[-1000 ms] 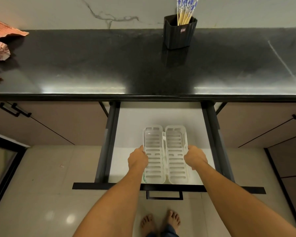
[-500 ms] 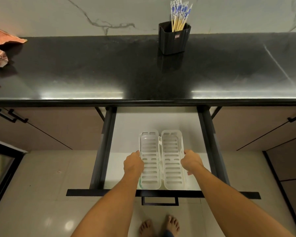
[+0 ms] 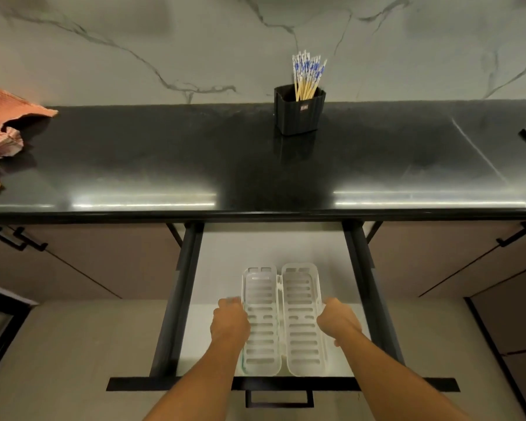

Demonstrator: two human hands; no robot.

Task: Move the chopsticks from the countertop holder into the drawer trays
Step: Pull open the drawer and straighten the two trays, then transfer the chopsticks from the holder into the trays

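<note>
Two slotted white trays (image 3: 281, 320) lie side by side in the open drawer (image 3: 359, 268). Left hand (image 3: 230, 322) and right hand (image 3: 337, 322) curl on their outer rims (positioning step). Chopsticks (image 3: 307, 75) remain in the black holder (image 3: 299, 112) on the counter (image 3: 164, 159); next, reach there.

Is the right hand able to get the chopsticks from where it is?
Probably yes. The right hand is on the trays in the open drawer, and the chopsticks stick up from the holder with bare counter in between. It must let go first.
</note>
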